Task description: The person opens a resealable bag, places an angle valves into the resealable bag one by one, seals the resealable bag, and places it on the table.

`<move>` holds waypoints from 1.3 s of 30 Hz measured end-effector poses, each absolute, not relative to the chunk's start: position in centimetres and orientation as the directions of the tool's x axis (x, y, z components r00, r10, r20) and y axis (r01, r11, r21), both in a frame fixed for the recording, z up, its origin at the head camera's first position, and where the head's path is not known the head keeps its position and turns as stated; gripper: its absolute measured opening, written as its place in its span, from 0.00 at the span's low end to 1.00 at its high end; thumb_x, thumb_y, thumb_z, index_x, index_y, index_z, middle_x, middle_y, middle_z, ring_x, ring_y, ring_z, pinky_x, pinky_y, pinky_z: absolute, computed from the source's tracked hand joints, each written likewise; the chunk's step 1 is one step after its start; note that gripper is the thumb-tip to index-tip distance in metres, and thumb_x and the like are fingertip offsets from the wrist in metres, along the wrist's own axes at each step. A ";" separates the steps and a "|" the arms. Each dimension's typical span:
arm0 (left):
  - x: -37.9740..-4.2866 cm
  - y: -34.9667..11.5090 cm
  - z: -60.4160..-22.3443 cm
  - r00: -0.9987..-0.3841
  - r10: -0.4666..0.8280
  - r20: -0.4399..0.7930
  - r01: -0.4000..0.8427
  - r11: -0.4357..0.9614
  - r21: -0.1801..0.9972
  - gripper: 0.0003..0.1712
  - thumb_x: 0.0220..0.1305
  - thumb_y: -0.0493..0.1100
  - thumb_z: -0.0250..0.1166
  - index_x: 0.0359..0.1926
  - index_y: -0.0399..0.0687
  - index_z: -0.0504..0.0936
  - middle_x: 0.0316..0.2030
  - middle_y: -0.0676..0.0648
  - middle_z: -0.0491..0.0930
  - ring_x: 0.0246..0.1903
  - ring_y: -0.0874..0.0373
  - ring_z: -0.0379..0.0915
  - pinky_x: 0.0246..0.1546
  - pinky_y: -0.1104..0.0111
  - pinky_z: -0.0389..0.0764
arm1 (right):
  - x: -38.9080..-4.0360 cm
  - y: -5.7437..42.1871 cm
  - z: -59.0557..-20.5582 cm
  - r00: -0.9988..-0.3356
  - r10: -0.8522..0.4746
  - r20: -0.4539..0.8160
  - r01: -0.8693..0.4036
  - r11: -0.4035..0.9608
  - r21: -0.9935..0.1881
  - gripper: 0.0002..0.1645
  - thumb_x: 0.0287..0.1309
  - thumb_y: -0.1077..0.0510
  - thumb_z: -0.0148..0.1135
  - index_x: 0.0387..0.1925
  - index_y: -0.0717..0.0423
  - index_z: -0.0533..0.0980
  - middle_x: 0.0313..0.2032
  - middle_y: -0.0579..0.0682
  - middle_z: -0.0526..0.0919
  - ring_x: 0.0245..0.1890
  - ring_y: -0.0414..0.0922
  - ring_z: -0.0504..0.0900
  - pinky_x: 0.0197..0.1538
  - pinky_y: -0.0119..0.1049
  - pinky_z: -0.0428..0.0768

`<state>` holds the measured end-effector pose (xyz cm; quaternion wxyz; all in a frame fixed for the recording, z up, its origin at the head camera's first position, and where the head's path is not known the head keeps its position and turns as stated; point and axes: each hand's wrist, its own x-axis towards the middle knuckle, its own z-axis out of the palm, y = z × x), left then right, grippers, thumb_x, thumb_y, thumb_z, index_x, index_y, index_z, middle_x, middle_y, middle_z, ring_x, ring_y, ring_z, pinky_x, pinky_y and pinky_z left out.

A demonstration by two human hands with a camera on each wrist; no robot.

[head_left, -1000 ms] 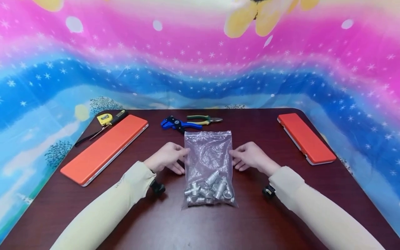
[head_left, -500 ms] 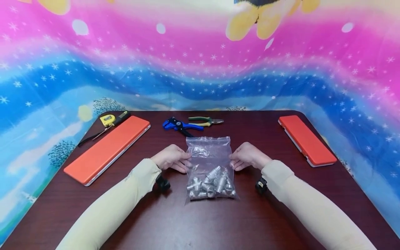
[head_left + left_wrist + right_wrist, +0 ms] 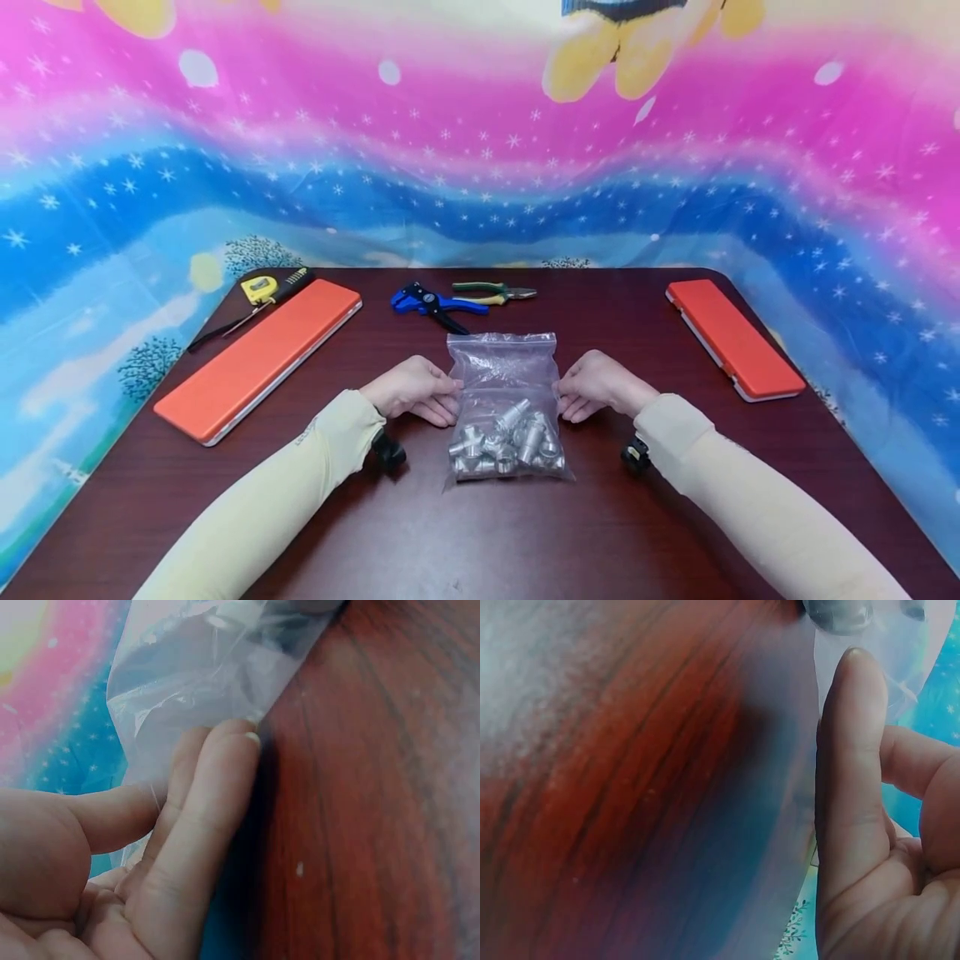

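Observation:
A clear zip-lock bag lies on the dark table, its zip strip toward the far side. Several silvery metal pipe fittings are gathered in its near half. My left hand pinches the bag's left edge; in the left wrist view the thumb presses the film against the fingers. On the opposite side, my right hand pinches the right edge between thumb and fingers, and a fitting shows through the plastic just past the fingertip in the right wrist view.
Behind the bag lie a blue wire stripper and green-and-yellow pliers. A long orange case, a yellow tape measure and a screwdriver lie at left. Another orange case is at right. A patterned cloth hangs behind the table.
The bag's zip end has sunk lower and toward me, so the bag looks shorter and flatter. Both hands have moved slightly toward me with its edges.

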<state>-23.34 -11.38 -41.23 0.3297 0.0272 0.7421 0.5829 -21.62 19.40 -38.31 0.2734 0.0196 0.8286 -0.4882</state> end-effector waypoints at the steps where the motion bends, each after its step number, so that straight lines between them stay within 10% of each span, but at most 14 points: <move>1: -23.2 -11.3 -41.2 -0.779 0.427 -0.459 -0.346 0.317 0.883 0.16 0.71 0.39 0.61 0.45 0.25 0.80 0.29 0.34 0.84 0.25 0.50 0.84 0.32 0.57 0.85 | -21.5 19.5 -38.4 -0.849 -0.238 -0.472 0.297 0.524 -0.798 0.11 0.67 0.64 0.59 0.37 0.72 0.82 0.25 0.59 0.85 0.21 0.44 0.84 0.30 0.38 0.84; 39: -24.5 -6.5 -41.4 -0.827 0.411 -0.383 -0.271 0.307 0.913 0.15 0.72 0.42 0.61 0.44 0.29 0.82 0.28 0.38 0.84 0.22 0.53 0.83 0.30 0.60 0.85 | -20.9 23.1 -37.5 -0.893 -0.163 -0.419 0.288 0.511 -0.810 0.16 0.68 0.61 0.60 0.45 0.74 0.78 0.26 0.57 0.85 0.24 0.45 0.86 0.32 0.39 0.85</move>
